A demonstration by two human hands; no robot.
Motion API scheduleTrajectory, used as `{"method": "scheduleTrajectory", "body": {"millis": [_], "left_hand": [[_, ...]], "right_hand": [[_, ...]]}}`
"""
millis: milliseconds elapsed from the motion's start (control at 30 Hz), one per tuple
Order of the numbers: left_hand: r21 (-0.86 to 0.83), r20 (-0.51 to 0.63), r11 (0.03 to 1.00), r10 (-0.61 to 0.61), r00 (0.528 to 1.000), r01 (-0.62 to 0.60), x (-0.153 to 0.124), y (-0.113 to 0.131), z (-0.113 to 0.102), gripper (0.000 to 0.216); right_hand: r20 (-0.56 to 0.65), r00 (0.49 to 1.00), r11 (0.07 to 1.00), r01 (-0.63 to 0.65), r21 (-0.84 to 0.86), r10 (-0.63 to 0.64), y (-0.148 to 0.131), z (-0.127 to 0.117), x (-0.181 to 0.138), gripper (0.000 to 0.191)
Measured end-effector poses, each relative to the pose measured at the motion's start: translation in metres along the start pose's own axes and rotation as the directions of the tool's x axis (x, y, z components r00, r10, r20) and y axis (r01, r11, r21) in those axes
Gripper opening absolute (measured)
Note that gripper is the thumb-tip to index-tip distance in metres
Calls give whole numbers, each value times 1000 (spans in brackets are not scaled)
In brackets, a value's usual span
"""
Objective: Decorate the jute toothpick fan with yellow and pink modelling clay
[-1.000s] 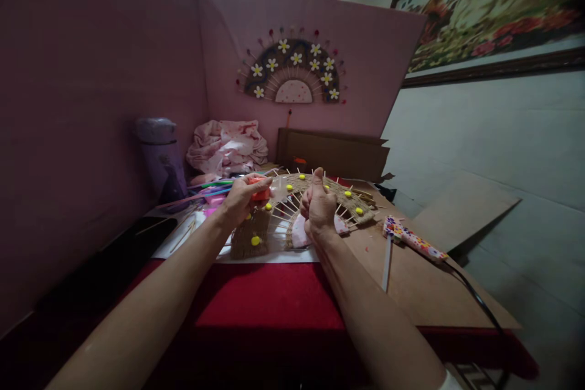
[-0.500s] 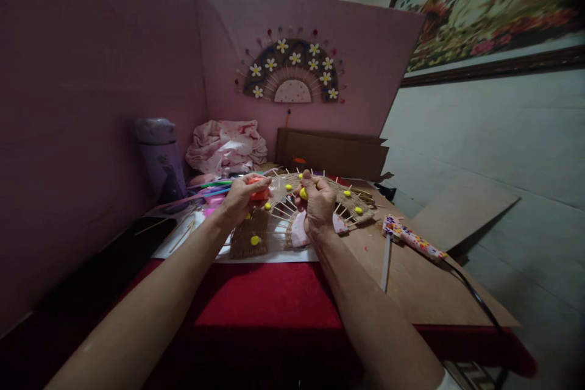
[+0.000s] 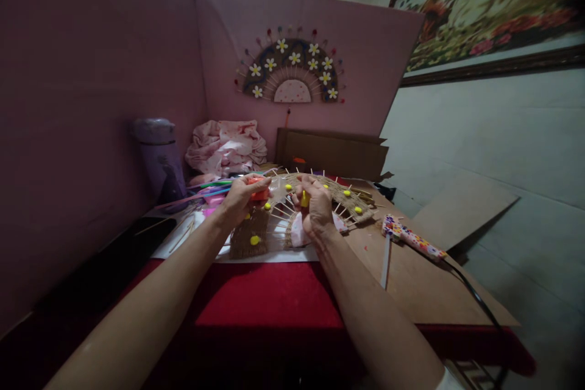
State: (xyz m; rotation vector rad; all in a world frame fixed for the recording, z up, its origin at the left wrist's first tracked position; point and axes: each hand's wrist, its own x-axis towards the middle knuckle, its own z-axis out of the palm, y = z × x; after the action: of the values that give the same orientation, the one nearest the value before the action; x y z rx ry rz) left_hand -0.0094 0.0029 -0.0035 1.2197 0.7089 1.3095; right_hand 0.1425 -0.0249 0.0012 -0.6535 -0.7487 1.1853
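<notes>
My left hand (image 3: pixel 241 196) is closed on a small orange packet (image 3: pixel 259 190) with clear plastic (image 3: pixel 276 189) at its right side. Between the fingers of my right hand (image 3: pixel 316 202) is a small soft-looking yellow lump (image 3: pixel 304 198), perhaps clay. Both hands are over a half-round woven twine fan (image 3: pixel 250 226) with thin sticks as ribs. Several flat yellow dots (image 3: pixel 255 240) sit on its band. A pale pink spotted half-disc (image 3: pixel 299 233) forms the fan's centre, partly hidden by my right hand.
A glue gun (image 3: pixel 411 237) with a flowered body lies on the brown board (image 3: pixel 439 292) at right, its cord trailing off. At left stand a purple bottle (image 3: pixel 159 158) and a crumpled pink cloth (image 3: pixel 226 146). A finished flowered fan (image 3: pixel 292 73) hangs on the pink panel.
My right fingers have shifted and rolled the yellow lump, which now looks longer and more upright. My left hand stays nearly still with the orange packet.
</notes>
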Motion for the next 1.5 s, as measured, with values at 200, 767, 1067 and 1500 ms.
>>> {"method": "scheduleTrajectory", "body": {"millis": [200, 767, 1067, 1500], "left_hand": [[0, -8, 1000, -2, 1000, 2, -1, 1, 2, 46], [9, -16, 1000, 8, 1000, -8, -2, 1, 5, 47], [11, -20, 1000, 1, 1000, -1, -1, -1, 2, 46], [27, -11, 1000, -5, 1000, 6, -2, -2, 4, 46]], "right_hand": [[-41, 998, 999, 35, -27, -36, 3, 0, -1, 60], [-16, 998, 998, 56, -43, -57, 3, 0, 1, 44], [-88, 996, 999, -31, 30, 33, -1, 0, 0, 45], [43, 998, 999, 44, -8, -44, 4, 2, -3, 33]]}}
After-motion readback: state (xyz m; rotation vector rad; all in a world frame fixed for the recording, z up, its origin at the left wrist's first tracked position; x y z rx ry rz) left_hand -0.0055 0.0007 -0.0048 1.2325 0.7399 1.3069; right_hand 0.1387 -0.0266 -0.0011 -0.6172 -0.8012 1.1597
